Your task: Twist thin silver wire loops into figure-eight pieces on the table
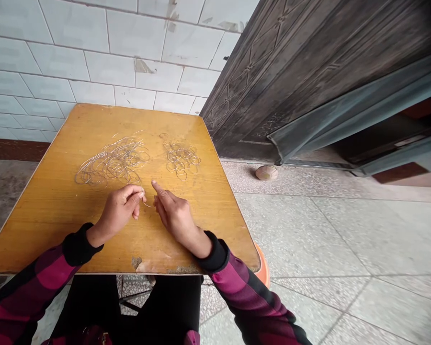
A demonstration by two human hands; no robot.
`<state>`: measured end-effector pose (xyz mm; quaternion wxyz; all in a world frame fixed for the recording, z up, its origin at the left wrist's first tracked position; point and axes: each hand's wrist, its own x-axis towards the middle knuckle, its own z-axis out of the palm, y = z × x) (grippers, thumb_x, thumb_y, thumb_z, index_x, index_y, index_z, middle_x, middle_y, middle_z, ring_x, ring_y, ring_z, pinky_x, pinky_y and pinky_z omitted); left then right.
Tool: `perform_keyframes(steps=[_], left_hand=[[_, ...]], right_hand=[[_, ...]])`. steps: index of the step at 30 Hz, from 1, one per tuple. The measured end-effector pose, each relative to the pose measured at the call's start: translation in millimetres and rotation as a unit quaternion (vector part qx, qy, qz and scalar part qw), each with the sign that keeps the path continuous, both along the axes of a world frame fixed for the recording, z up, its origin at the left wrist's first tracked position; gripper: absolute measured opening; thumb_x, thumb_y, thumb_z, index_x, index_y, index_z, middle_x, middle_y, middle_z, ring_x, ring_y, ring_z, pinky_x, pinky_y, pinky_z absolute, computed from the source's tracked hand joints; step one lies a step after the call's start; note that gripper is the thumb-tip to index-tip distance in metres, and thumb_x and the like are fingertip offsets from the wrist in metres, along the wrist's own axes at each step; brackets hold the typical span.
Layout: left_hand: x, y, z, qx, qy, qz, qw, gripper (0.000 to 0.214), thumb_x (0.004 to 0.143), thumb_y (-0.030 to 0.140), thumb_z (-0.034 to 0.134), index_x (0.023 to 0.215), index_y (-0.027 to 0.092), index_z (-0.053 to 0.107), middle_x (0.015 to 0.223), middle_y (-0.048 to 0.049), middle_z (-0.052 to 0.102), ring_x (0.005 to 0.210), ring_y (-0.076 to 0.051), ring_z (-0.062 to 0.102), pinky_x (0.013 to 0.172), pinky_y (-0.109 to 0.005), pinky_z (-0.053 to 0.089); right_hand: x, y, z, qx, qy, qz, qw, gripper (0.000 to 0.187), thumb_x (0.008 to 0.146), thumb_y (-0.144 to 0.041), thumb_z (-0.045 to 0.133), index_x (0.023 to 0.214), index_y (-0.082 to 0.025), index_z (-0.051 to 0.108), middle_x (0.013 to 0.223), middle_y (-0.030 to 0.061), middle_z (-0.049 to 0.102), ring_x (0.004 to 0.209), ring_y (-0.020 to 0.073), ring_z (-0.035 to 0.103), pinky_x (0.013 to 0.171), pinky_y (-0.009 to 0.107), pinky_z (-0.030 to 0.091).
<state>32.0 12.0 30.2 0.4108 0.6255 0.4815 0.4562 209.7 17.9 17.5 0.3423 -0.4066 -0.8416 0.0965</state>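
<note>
Yellow tabletop (50, 230), chipped along its near edge, spreads under both forearms. The left hand (118, 211) pinches a thin wire (148, 203) between thumb and fingers; just beside it, the right hand (175, 218) is half-open, index finger extended. Beyond them, the larger tangle (111, 162) of wire rings lies apart from a smaller tangle (181, 160), with the table's far edge against a tiled wall (93, 57).

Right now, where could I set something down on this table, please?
Bare wood on the table lies between the left hand and the left edge, and between the right hand and the right edge. Mid-table is crowded, where the wire tangle and smaller tangle lie.
</note>
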Motion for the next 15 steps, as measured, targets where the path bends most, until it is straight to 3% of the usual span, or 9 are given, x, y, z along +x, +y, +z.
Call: perform_keyframes(steps=[7, 15], left_hand=[[-0.1, 2.5, -3.7, -0.001, 0.059, -0.017, 0.998, 0.017, 0.086, 0.017, 0.052, 0.071, 0.018, 0.059, 0.043, 0.0066, 0.053, 0.040, -0.008, 0.049, 0.051, -0.020, 0.039], [1.7, 0.9, -0.8, 0.001, 0.112, -0.043, 0.993, 0.021, 0.085, 0.014, 0.051, 0.065, 0.019, 0.056, 0.044, 0.0056, 0.053, 0.042, -0.009, 0.050, 0.053, -0.021, 0.039]], right_hand=[[-2.2, -7.4, 9.6, -0.035, -0.268, -0.029, 0.962, 0.053, 0.092, -0.007, 0.035, 0.144, -0.014, 0.039, 0.083, 0.0076, 0.060, 0.067, 0.0158, 0.057, 0.059, 0.024, 0.047], [-7.6, -11.3, 19.1, -0.065, -0.342, -0.050, 0.936, 0.050, 0.092, -0.006, 0.038, 0.142, -0.013, 0.042, 0.087, 0.0104, 0.062, 0.072, 0.0173, 0.061, 0.059, 0.025, 0.046]])
